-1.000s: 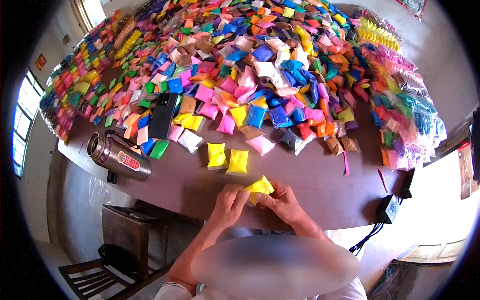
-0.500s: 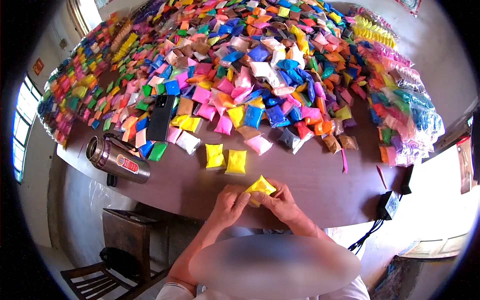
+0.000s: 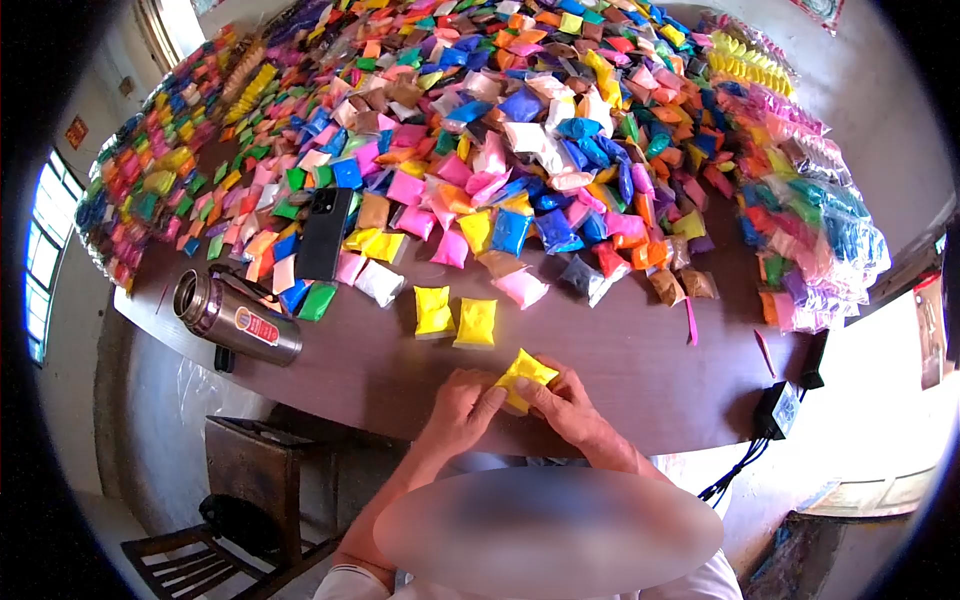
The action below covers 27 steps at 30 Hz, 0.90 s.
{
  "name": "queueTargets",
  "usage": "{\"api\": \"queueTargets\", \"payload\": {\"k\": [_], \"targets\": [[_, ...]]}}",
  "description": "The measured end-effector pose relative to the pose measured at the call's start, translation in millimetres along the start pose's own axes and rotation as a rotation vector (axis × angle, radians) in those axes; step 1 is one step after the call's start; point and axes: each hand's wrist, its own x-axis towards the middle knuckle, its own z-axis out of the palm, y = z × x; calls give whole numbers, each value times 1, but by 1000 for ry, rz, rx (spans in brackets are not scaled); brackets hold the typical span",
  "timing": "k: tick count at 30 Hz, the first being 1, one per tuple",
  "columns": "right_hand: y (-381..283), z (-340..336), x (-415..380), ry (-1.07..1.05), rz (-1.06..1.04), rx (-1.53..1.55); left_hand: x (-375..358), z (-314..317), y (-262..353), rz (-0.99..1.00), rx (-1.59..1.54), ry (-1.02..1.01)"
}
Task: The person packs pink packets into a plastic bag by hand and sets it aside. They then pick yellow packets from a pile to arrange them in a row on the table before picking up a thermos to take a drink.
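Near the table's front edge, both hands grip one small yellow packet (image 3: 528, 372) in clear plastic. My left hand (image 3: 463, 408) pinches its left side, the thumb pressed on the lower part. From the other side my right hand (image 3: 570, 402) holds it, thumb lying over the front. The fingers behind the packet are hidden. Just beyond the hands two more yellow packets lie on the tabletop, a left one (image 3: 433, 312) and a right one (image 3: 475, 323), side by side. What fills the packets cannot be made out.
A huge heap of coloured packets (image 3: 450, 150) covers the back of the brown table (image 3: 620, 370). A black phone (image 3: 323, 235) leans on its near edge. At left lies a steel flask (image 3: 240, 318); at right sit a black box with cables (image 3: 777, 410) and a pink strip (image 3: 690, 322).
Both hands and the held yellow packet appear slightly further right. The thumbs have shifted a little on the packet. The grip otherwise stays the same.
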Motion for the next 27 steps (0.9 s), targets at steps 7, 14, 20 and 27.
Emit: {"api": "queueTargets", "payload": {"k": [7, 14, 20, 27], "targets": [[12, -4, 3, 1, -153, -23, 3, -2, 2, 81, 42, -55], [10, -14, 1, -44, 35, 40, 1, -1, 1, -24, -36, -6], [14, -10, 4, -33, -88, -26, 0, -4, 3, -55, -21, -83], [5, -13, 1, -23, 12, -89, -1, -2, 1, -71, -90, -25]]}}
